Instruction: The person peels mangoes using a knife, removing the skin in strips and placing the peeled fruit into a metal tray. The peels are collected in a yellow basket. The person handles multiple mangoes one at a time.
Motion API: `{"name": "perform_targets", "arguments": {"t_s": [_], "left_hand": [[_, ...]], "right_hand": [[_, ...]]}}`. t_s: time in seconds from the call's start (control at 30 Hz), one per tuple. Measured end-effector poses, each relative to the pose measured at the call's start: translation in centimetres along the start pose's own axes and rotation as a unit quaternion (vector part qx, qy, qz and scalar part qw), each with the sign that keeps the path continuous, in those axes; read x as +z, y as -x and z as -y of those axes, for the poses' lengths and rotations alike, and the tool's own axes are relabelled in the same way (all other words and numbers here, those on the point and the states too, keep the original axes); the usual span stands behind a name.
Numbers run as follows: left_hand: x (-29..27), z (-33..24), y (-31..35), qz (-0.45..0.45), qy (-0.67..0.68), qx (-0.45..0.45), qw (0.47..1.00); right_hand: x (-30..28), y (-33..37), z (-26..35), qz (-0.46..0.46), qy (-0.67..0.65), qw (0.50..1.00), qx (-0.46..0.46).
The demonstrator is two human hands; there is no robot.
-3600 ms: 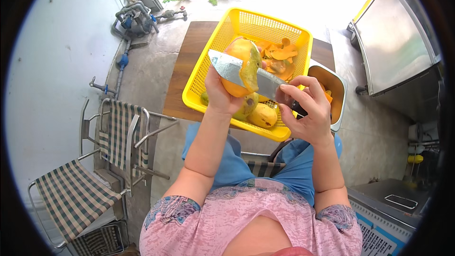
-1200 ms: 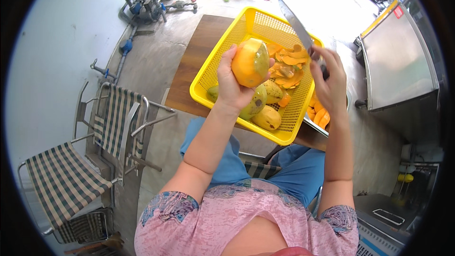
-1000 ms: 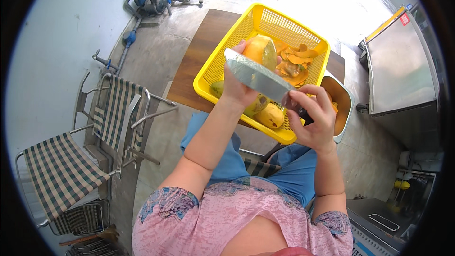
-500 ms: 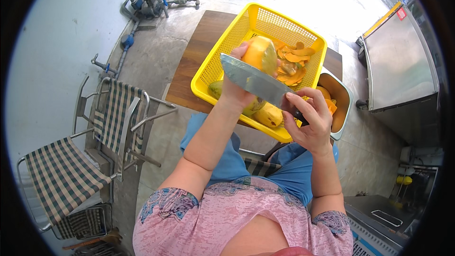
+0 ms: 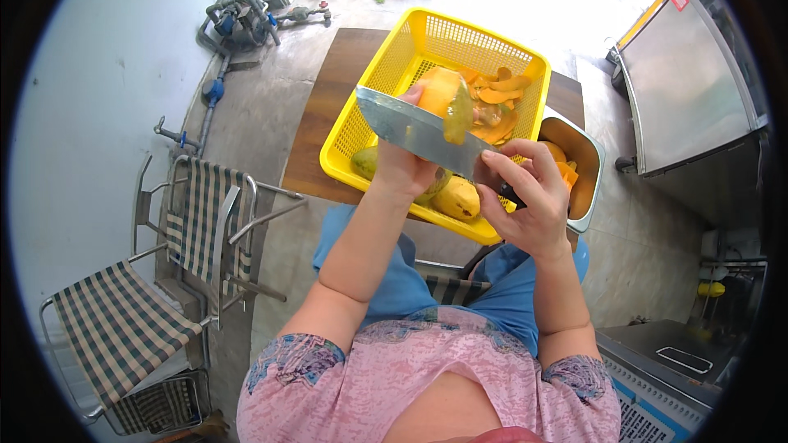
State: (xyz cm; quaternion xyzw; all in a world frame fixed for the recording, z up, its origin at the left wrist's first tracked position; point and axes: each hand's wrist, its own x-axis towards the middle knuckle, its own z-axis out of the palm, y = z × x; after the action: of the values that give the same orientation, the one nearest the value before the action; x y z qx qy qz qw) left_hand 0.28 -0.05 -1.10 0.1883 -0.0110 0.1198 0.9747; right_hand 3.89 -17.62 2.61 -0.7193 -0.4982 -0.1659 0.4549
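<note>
My left hand (image 5: 400, 166) is wrapped round a partly peeled mango (image 5: 439, 90), held over the yellow basket (image 5: 345, 166). The mango shows bare orange flesh, and a strip of yellow-green peel (image 5: 458, 117) hangs off its right side. In my right hand (image 5: 532, 201) is a large kitchen knife (image 5: 419, 133), gripped by its black handle with fingers at the blade's base. Its broad blade points to the left, across and in front of the mango, hiding part of my left hand. Unpeeled mangoes (image 5: 456, 199) lie in the basket's near end, and orange peelings (image 5: 498, 107) pile up at its far right.
The basket stands on a brown wooden table (image 5: 316, 127). Beside it on the right, a metal pan (image 5: 584, 168) holds orange fruit pieces. Checked folding chairs (image 5: 123, 312) are at the left, near wall pipes (image 5: 215, 92). A steel cabinet (image 5: 689, 74) stands at the far right.
The peel strip has come further away from the mango and now hangs down over the blade. Both hands keep their holds; the whole view has shifted slightly.
</note>
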Motion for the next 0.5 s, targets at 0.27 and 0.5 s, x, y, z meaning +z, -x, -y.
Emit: {"name": "perform_targets", "arguments": {"t_s": [0.27, 0.5], "left_hand": [[0.1, 0.5, 0.3, 0.011, -0.036, 0.010, 0.999], [0.5, 0.3, 0.5, -0.021, -0.100, 0.030, 0.994]], "right_hand": [[-0.3, -0.2, -0.2, -0.007, -0.006, 1.000, 0.013], [-0.7, -0.2, -0.3, -0.009, -0.021, 0.999, 0.034]]}}
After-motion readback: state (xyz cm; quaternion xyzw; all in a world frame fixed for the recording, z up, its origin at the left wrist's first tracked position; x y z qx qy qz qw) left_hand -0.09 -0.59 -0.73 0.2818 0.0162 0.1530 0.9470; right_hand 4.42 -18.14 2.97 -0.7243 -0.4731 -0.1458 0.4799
